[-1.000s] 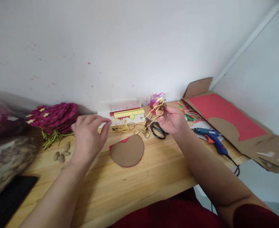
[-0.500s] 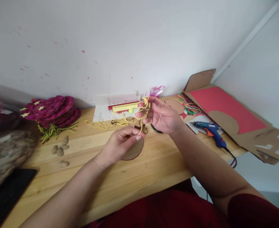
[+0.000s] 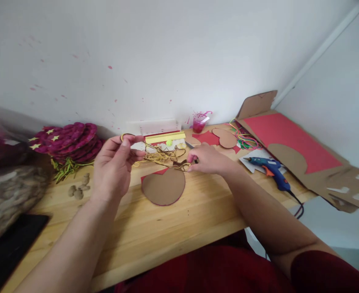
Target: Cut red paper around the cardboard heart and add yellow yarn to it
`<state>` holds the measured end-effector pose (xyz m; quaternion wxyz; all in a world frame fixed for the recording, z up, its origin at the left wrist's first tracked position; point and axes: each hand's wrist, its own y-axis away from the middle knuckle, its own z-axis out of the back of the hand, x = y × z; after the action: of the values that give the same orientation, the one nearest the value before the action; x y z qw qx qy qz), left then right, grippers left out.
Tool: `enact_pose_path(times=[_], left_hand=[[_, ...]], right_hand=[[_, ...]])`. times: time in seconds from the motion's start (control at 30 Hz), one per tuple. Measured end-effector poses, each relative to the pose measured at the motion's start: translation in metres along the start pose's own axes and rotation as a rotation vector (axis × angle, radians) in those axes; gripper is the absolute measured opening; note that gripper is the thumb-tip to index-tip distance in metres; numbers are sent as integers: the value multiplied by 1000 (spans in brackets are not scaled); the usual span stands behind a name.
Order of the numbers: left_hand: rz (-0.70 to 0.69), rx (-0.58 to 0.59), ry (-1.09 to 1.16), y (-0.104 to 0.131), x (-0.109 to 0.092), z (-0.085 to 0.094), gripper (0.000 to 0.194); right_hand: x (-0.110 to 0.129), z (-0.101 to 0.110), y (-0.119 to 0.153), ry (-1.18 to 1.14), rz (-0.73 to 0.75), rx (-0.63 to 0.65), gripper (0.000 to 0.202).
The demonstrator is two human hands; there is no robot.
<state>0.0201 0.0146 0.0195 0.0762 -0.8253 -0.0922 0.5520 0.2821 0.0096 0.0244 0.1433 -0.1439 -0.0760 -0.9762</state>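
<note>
My left hand [image 3: 113, 167] is raised on the left, its thumb and forefinger pinching yellow and dark brown yarn [image 3: 164, 154]. The yarn lies in a loose tangle across the table between both hands. My right hand [image 3: 208, 158] is low over the table, fingertips closed at a yellow end of the yarn. Partly under that hand lie scissors [image 3: 189, 145], with a grey blade showing and the handle mostly hidden. Just in front of the tangle is a round cardboard piece [image 3: 164, 188] with a purple edge, a bit of red showing behind it.
Yellow paper strips [image 3: 165, 138] and a cup of pink paint [image 3: 199, 123] stand at the back. To the right are a heart-shaped cardboard piece [image 3: 225, 137], a blue glue gun [image 3: 272, 169] and a cardboard box [image 3: 322, 177]. Purple stacked pieces [image 3: 71, 142] and peanuts [image 3: 79, 191] lie left.
My left hand has moved left and up with the yarn. My right hand has come down from above to the table, and the yarn it held up now lies lower, uncovering the round cardboard.
</note>
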Motion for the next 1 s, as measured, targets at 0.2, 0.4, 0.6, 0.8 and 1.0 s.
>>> enact_pose_path(times=[0.2,0.4,0.6,0.8,1.0], left_hand=[[-38,-43,17,-6,-18,4,5],[137,-20,165,-1,-30,-4,8],[244,72,193,10,-32,-12,5],[185,12,153,5,-32,-6,7],[5,134,-808,-3,-20,13,26]], right_hand=[[-7,12,5,-92,51,120,7],[-9,24,17,-309,54,-18,23],[34,-7,13,-637,330,-72,44],[52,-15,19,-778,441,383,24],[38,1,20,-1553,302,292,30]])
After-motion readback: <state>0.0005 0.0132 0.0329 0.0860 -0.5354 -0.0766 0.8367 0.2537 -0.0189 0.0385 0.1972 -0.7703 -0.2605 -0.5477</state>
